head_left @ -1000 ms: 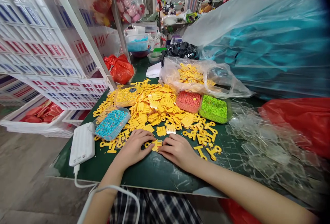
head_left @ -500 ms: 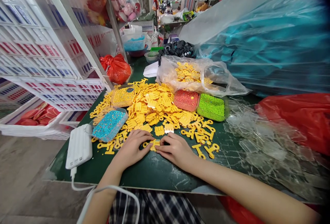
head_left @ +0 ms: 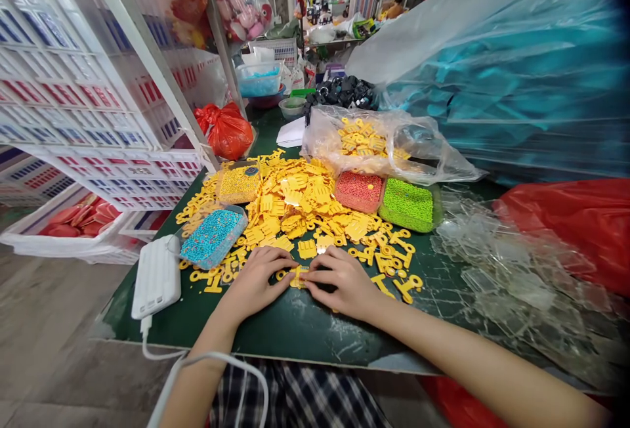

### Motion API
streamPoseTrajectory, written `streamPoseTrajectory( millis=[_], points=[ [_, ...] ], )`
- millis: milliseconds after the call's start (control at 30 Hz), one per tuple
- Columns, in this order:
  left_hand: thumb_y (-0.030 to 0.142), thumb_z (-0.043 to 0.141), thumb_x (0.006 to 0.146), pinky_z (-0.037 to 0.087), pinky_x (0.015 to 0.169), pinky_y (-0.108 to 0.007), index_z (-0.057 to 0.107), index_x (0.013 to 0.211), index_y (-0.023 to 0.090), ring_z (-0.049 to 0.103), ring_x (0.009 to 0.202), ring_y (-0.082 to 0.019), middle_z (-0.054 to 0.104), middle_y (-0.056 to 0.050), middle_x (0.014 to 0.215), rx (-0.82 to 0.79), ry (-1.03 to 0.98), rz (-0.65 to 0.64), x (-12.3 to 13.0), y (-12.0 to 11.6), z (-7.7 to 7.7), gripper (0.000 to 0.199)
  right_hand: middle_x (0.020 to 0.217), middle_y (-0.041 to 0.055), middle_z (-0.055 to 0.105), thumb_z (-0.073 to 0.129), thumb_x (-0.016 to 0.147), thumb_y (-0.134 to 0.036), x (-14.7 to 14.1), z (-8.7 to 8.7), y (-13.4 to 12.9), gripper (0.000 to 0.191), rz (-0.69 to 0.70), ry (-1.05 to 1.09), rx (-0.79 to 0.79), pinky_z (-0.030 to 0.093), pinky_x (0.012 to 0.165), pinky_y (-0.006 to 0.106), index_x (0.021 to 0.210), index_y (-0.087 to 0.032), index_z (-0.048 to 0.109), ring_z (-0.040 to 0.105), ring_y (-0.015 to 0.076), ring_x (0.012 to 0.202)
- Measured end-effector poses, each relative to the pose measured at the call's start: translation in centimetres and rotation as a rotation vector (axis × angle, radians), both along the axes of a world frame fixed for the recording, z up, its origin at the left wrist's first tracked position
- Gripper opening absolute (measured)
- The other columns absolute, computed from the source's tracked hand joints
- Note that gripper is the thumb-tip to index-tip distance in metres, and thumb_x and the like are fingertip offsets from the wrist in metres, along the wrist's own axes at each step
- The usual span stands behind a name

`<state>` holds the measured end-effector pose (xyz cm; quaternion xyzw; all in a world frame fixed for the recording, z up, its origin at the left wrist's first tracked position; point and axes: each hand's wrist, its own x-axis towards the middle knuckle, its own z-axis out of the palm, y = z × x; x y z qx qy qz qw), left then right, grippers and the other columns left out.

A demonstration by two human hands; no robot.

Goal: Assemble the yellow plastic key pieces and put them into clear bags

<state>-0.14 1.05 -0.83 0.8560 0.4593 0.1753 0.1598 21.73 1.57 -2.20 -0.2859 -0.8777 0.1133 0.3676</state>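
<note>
Between my two hands, just above the green tabletop, is a small yellow plastic piece with a ring at its left end and something bluish on its face. My left hand pinches it from the left, fingers curved over. From the right, my right hand grips it between thumb and fingertips. Right behind lies a heap of yellow plastic parts, flat plates mixed with ringed T-shaped pieces. Around the heap stand clear boxes of small beads: blue beads, yellow beads, red beads and green beads.
A white power bank with a cable sits at the table's left edge. Clear plastic pieces and a red bag lie right. An open plastic bag holds more yellow parts. White crates are stacked left.
The whole view has shifted slightly. My right-hand fingers have moved a little on the yellow piece; both hands stay at it.
</note>
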Motion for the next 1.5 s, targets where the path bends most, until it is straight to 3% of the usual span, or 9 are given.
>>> streamPoseTrajectory(
  millis=[133, 233, 367, 500, 700, 867, 1133, 1333, 1500],
  points=[
    [0.030, 0.054, 0.096, 0.042, 0.090, -0.038, 0.069, 0.103, 0.022, 0.058, 0.103, -0.022, 0.067, -0.005, 0.107, 0.003, -0.008, -0.016, -0.1, 0.0, 0.2, 0.018, 0.080, 0.0051, 0.070, 0.054, 0.094, -0.025, 2.8, 2.7, 2.1, 0.022, -0.129, -0.014, 0.223, 0.042, 0.065, 0.030, 0.087, -0.019, 0.073, 0.055, 0.0173, 0.074],
    [0.029, 0.052, 0.097, 0.041, 0.089, -0.037, 0.068, 0.105, 0.022, 0.058, 0.101, -0.022, 0.067, -0.006, 0.106, 0.034, -0.044, -0.043, 0.0, -0.2, 0.5, 0.020, 0.076, 0.0050, 0.070, 0.055, 0.093, -0.029, 7.2, 4.5, 4.5, 0.022, -0.399, -0.100, 0.319, 0.040, 0.064, 0.031, 0.084, -0.021, 0.073, 0.055, 0.0180, 0.069],
    [0.025, 0.050, 0.097, 0.041, 0.088, -0.036, 0.072, 0.101, 0.024, 0.057, 0.097, -0.020, 0.066, -0.005, 0.103, 0.053, -0.080, -0.136, 0.4, -0.5, 0.8, 0.022, 0.081, 0.0061, 0.071, 0.054, 0.090, -0.036, 13.5, 4.8, 7.4, 0.024, -0.743, -0.242, 0.127, 0.037, 0.060, 0.031, 0.085, -0.023, 0.074, 0.060, 0.0230, 0.079],
    [0.023, 0.052, 0.095, 0.041, 0.089, -0.037, 0.074, 0.101, 0.027, 0.056, 0.100, -0.021, 0.065, -0.005, 0.106, 0.049, -0.046, -0.211, 0.6, -0.6, 0.7, 0.023, 0.081, 0.0064, 0.072, 0.059, 0.084, -0.040, 16.3, 3.6, 8.8, 0.023, -0.886, -0.363, -0.133, 0.037, 0.057, 0.031, 0.088, -0.023, 0.075, 0.062, 0.0270, 0.085],
    [0.025, 0.052, 0.095, 0.043, 0.085, -0.037, 0.075, 0.102, 0.030, 0.056, 0.098, -0.022, 0.065, -0.006, 0.108, 0.108, -0.019, -0.256, 0.5, -0.3, 0.1, 0.025, 0.097, 0.0060, 0.073, 0.055, 0.088, -0.041, 16.0, 4.7, 7.5, 0.027, -0.865, -0.345, -0.152, 0.044, 0.070, 0.033, 0.100, -0.024, 0.073, 0.062, 0.0264, 0.096],
    [0.026, 0.052, 0.095, 0.044, 0.086, -0.036, 0.076, 0.103, 0.032, 0.056, 0.099, -0.022, 0.066, -0.005, 0.107, 0.141, -0.014, -0.258, 0.2, 0.0, -0.2, 0.026, 0.098, 0.0053, 0.074, 0.056, 0.089, -0.032, 16.6, 5.9, 5.5, 0.022, -0.935, -0.426, -0.182, 0.043, 0.069, 0.032, 0.100, -0.025, 0.074, 0.062, 0.0258, 0.095],
    [0.029, 0.050, 0.094, 0.048, 0.084, -0.036, 0.076, 0.101, 0.034, 0.059, 0.096, -0.022, 0.068, -0.004, 0.106, 0.205, -0.021, -0.243, -0.2, 0.3, -0.2, 0.027, 0.102, 0.0053, 0.074, 0.055, 0.092, -0.033, 17.0, 5.9, 7.7, 0.022, -1.033, -0.413, -0.244, 0.043, 0.071, 0.029, 0.098, -0.024, 0.074, 0.064, 0.0237, 0.098],
    [0.036, 0.053, 0.093, 0.049, 0.082, -0.035, 0.076, 0.099, 0.035, 0.062, 0.095, -0.023, 0.070, -0.003, 0.103, 0.272, -0.074, -0.213, -0.7, 0.6, -0.6, 0.024, 0.100, 0.0098, 0.073, 0.036, 0.100, -0.043, 19.0, 6.6, 6.6, 0.043, -1.045, -0.437, -0.249, 0.043, 0.073, 0.029, 0.099, -0.019, 0.073, 0.065, 0.0241, 0.097],
    [0.041, 0.053, 0.094, 0.048, 0.083, -0.035, 0.075, 0.099, 0.034, 0.062, 0.096, -0.024, 0.070, -0.003, 0.104, 0.296, -0.127, -0.205, -1.0, 0.9, -1.4, 0.023, 0.116, 0.0116, 0.068, 0.060, 0.087, -0.045, 21.9, 5.8, 3.8, 0.039, -0.966, -0.574, -0.308, 0.043, 0.088, 0.034, 0.116, -0.020, 0.068, 0.059, 0.0270, 0.109]
  ],
)
